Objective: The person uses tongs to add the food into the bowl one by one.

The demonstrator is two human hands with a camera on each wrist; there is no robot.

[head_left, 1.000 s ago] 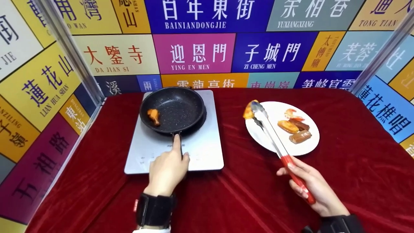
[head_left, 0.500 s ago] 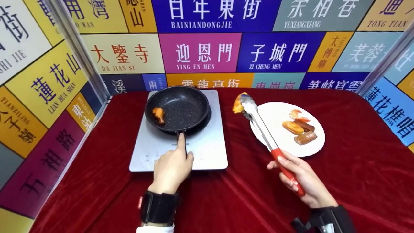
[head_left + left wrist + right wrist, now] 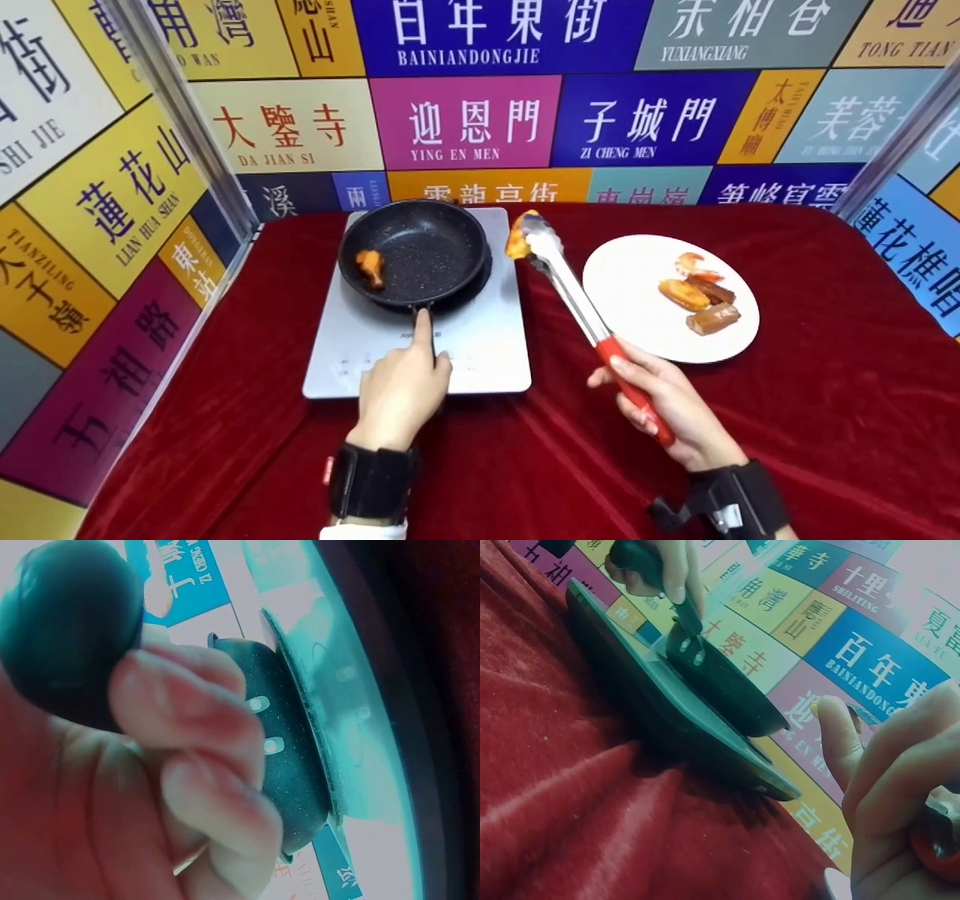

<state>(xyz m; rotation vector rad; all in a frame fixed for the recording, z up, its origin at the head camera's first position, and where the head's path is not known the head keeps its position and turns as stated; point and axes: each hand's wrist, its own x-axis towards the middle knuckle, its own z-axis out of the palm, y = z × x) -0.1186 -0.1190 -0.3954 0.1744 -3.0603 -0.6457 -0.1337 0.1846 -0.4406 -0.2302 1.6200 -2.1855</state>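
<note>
My left hand [image 3: 403,386] grips the handle of a black speckled frying pan [image 3: 427,255], its index finger stretched along the handle. In the left wrist view the fingers [image 3: 217,817] curl round the black handle [image 3: 71,637]. Inside the pan, at its left, lies a small browned drumstick [image 3: 370,268]. My right hand [image 3: 660,397] holds metal tongs [image 3: 574,292] by their red grips. A golden-yellow piece of food [image 3: 517,236] is pinched in the tongs' tips, raised just right of the pan. The right wrist view shows curled fingers [image 3: 900,757] and part of a red grip [image 3: 937,844].
The pan sits on a flat silver induction cooker [image 3: 480,367]. At the right, a white plate [image 3: 622,277] bears a shrimp [image 3: 694,264] and several browned pieces. Dark red cloth [image 3: 525,480] covers the table, and printed panels [image 3: 465,120] stand behind it.
My right hand has moved left with the tongs, carrying the yellow piece from over the plate's left edge to beside the pan. The left hand keeps its grip; the whole view has shifted slightly.
</note>
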